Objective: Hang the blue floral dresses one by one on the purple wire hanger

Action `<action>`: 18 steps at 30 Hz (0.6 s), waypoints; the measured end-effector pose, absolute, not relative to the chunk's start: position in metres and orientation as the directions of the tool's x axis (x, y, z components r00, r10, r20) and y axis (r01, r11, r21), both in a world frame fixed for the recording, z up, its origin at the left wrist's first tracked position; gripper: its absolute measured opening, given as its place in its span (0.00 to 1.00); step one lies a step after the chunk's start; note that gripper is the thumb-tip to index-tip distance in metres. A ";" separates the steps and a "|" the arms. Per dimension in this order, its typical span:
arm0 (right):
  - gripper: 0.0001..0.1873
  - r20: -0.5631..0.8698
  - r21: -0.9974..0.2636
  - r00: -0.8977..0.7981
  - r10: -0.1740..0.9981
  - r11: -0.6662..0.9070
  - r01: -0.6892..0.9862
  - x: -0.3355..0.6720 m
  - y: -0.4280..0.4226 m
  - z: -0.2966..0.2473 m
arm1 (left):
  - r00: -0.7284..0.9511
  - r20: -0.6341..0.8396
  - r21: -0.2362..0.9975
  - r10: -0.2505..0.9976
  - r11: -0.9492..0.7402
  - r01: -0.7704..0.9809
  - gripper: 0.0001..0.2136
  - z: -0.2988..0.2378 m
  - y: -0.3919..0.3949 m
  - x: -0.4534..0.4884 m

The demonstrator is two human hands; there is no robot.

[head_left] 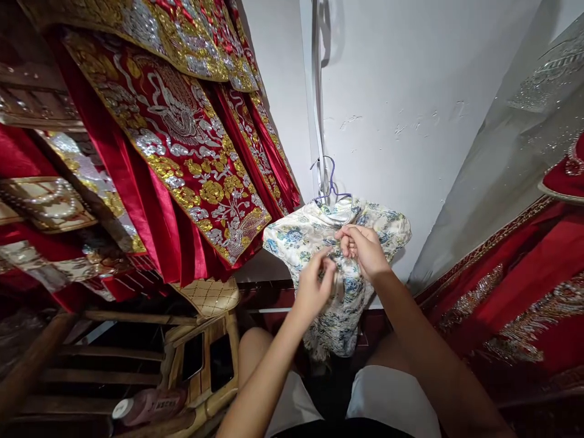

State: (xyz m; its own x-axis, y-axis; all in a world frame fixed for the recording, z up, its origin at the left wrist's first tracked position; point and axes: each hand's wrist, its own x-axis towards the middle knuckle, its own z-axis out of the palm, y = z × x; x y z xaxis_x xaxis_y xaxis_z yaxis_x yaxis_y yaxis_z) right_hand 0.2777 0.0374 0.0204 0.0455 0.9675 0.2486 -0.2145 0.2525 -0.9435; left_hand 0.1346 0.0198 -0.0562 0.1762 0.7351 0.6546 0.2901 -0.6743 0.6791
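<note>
A short-sleeved, white garment with blue and yellow flowers (335,289) hangs in front of me on a purple hanger (332,185). My right hand (362,246) is at its upper chest just below the collar, with thumb and forefinger pinched together. Whatever lies between those fingertips is too small to make out. Lower and to the left, my left hand (314,280) is in front of the cloth, its fingers loosely bent and the thumb apart from them. I see nothing held in it.
Red embroidered robes (196,158) hang at left, and another red garment (515,286) at right. A bamboo chair (201,404) on my left bears two phones (221,362) and a pink bottle (152,406). A white strap (316,79) runs down the wall to the hanger.
</note>
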 end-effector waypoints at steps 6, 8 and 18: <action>0.14 0.364 -0.927 -0.025 0.931 0.360 -0.107 0.282 0.043 0.023 | 0.224 0.848 0.351 0.481 -0.825 0.442 0.09 0.021 0.060 0.140; 0.15 0.391 -0.918 0.003 0.920 0.390 -0.068 0.280 0.053 0.014 | 0.247 0.868 0.271 0.432 -0.827 0.493 0.09 0.026 0.067 0.142; 0.13 0.271 -0.958 0.132 0.954 0.281 -0.060 0.282 0.050 -0.072 | -0.565 0.298 0.853 0.769 -0.480 -0.204 0.09 0.001 0.130 0.045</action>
State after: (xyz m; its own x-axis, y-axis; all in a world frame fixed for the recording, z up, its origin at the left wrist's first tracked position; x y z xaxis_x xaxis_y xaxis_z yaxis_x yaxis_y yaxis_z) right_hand 0.2817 0.0503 -0.0719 0.1319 0.9535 0.2709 -0.0604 0.2805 -0.9579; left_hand 0.0446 0.1301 0.0006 -0.5651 0.7693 0.2980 -0.2041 -0.4804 0.8530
